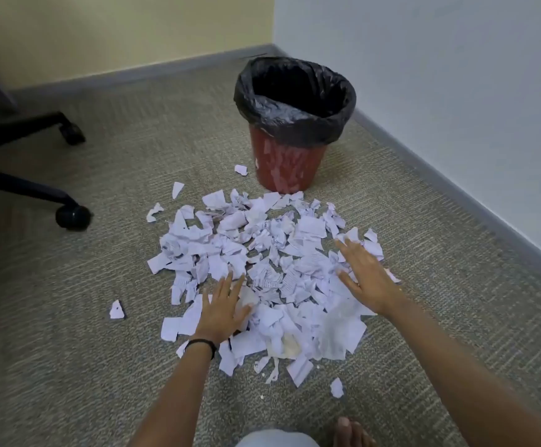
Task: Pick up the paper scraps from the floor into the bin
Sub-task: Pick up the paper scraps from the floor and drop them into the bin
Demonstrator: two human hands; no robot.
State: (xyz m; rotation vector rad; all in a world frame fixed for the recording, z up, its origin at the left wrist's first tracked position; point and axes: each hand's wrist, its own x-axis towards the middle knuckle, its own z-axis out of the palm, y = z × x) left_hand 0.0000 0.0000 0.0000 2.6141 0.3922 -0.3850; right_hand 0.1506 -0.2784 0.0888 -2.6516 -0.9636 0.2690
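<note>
A wide heap of torn white paper scraps point(262, 269) with faint printed lines lay on the grey-beige ribbed carpet floor point(69, 317), its far edge reaching the foot of a red plastic bin point(287, 166) lined with a black plastic bag point(295, 98). The bin stood upright near the corner where the cream wall met the pale blue one. A few stray scraps lay apart from the heap on the carpet. The left hand point(222, 309), with a thin black band point(202, 345) on its wrist, rested flat on the near left part of the heap, fingers straight and spread. The right hand point(361, 272) was spread wide over the heap's right side, holding nothing. Black wheeled chair legs point(37, 162) stood well to the left.
</note>
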